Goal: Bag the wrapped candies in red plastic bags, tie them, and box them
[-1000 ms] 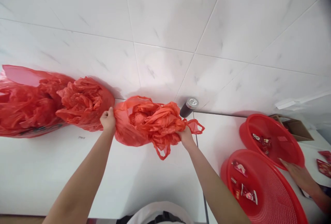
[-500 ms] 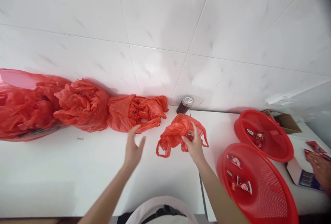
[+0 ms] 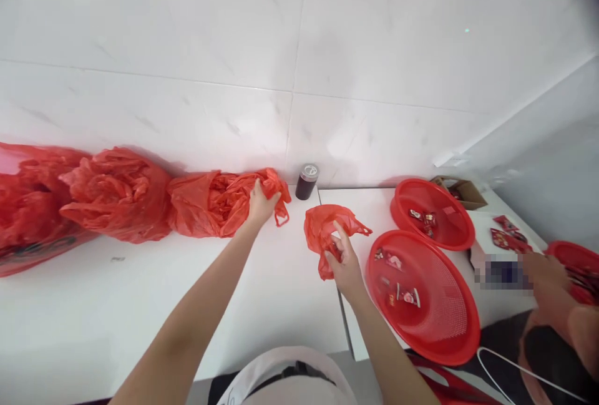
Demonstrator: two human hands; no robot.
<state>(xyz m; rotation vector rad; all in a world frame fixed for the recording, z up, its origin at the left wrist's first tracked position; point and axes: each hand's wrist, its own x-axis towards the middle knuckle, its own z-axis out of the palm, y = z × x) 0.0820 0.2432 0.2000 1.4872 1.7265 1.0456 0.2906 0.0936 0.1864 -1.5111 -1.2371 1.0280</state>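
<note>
My left hand (image 3: 262, 205) lies on the right end of a crumpled pile of red plastic bags (image 3: 201, 202). Red film bunches between its thumb and fingers, and a handle loop hangs down beside them. In my right hand (image 3: 347, 264) is a small red plastic bag (image 3: 327, 224), gripped low on its right side. Something small and pale shows near those fingertips, too small to name. A dark can (image 3: 307, 181) with a silver top stands by the wall between the pile and the small bag.
Fuller red bags (image 3: 121, 196) line the wall at left. Right of me are two red baskets (image 3: 468, 330) (image 3: 397, 205) holding small wrapped packets. Beyond them are an open cardboard box (image 3: 472, 196), more packets (image 3: 508, 236) and another person's hand (image 3: 545, 271). A seam splits the white tabletop (image 3: 163, 305).
My left hand has reached forward onto the bag pile and taken hold of red film. My right hand has closed on the small bag, which is turned and bunched differently. The view has shifted right.
</note>
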